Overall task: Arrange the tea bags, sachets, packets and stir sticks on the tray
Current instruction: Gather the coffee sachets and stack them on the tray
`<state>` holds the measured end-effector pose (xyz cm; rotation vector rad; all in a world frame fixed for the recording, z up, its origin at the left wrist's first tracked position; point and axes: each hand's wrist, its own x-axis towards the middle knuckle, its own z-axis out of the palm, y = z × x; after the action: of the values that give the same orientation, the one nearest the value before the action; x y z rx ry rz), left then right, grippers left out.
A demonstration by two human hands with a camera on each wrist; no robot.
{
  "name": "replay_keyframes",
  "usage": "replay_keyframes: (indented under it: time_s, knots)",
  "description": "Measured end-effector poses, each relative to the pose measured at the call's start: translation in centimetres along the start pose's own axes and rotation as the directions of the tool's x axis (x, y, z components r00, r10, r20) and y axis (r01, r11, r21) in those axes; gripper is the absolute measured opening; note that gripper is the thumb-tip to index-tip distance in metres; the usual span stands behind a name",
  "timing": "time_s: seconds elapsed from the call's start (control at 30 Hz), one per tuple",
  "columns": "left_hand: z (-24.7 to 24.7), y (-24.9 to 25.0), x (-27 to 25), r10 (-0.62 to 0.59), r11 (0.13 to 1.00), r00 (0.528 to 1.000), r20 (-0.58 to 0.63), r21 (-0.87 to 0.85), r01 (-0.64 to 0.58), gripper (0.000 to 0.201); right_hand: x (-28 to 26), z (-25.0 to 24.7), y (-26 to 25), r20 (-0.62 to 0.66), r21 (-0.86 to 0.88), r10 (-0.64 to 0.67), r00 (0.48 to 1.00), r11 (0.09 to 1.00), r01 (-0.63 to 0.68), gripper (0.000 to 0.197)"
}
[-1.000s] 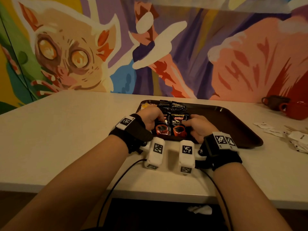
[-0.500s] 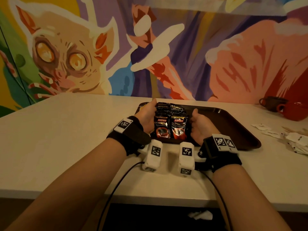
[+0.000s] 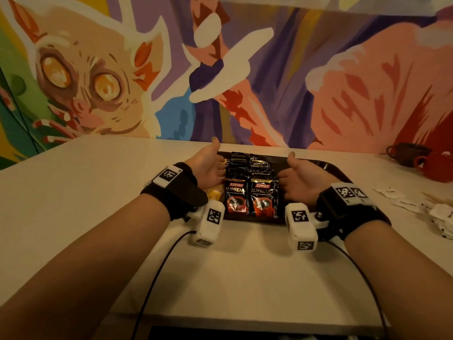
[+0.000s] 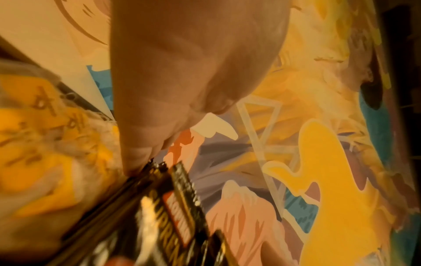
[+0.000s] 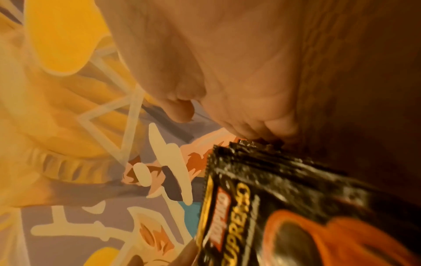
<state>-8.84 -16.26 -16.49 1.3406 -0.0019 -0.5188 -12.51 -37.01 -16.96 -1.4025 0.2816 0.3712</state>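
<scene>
Glossy black foil: the coffee packets (image 3: 251,190) lay in two overlapping rows on the left part of the tray, each printed KOPIKO SUPREMO with a red cup, their top edges serrated.
Tray: the dark brown tray (image 3: 339,171) had a raised rounded rim and a smooth matte floor, and sat on the table near its front edge.
Left hand: the left hand (image 3: 211,168) stood on edge with its palm flat against the left side of the rows, fingers straight and together, thumb up, pinching nothing.
Right hand: the right hand (image 3: 297,181) mirrored it on the right side, fingers straight, thumb raised, pressing rather than grasping.
Head view only: white sachets (image 3: 416,207) lay scattered on the table well to the right of the tray, with pale stir sticks (image 3: 435,198) among them, beside a red cup (image 3: 436,166) and a dark cup (image 3: 407,153).
Left wrist view only: a crinkled yellow packet (image 4: 41,162), blurred, lay just left of the black rows, and the fingertips (image 4: 136,154) met the packets' far edge.
Right wrist view only: the stacked saw-toothed packet edges (image 5: 262,153) touched the fingertips (image 5: 280,124).
Table: the table (image 3: 235,278) was pale, smooth and plain.
</scene>
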Motion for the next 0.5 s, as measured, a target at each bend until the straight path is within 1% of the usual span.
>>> replay_keyframes:
  time_s: [0.1, 0.2, 0.27, 0.4, 0.5]
  knots:
    - [-0.2, 1.4, 0.2, -0.008, 1.000, 1.000, -0.021, 0.004, 0.008, 0.079, 0.6, -0.5, -1.2, -0.038, -0.039, 0.014, 0.999, 0.999, -0.016, 0.081]
    - [-0.5, 2.0, 1.1, -0.044, 0.998, 0.999, -0.024, 0.052, 0.045, 0.077, 1.3, -0.5, -1.7, -0.040, -0.090, 0.045, 0.998, 0.995, -0.049, 0.081]
    - [-0.6, 2.0, 1.7, -0.078, 0.996, 0.997, 0.007, 0.047, 0.078, 0.076, 2.0, -0.6, -1.8, -0.021, -0.109, 0.068, 0.997, 0.992, -0.070, 0.082]
    - [-0.7, 1.9, 2.7, -0.111, 0.991, 0.990, 0.084, 0.081, 0.104, 0.077, 2.9, -0.5, -1.9, 0.073, -0.107, 0.114, 0.991, 0.989, -0.106, 0.085]
    - [-0.7, 2.6, 3.0, -0.119, 0.988, 0.989, 0.091, 0.110, 0.109, 0.079, 2.8, -0.8, -2.6, 0.033, -0.110, 0.107, 0.994, 0.989, -0.103, 0.083]
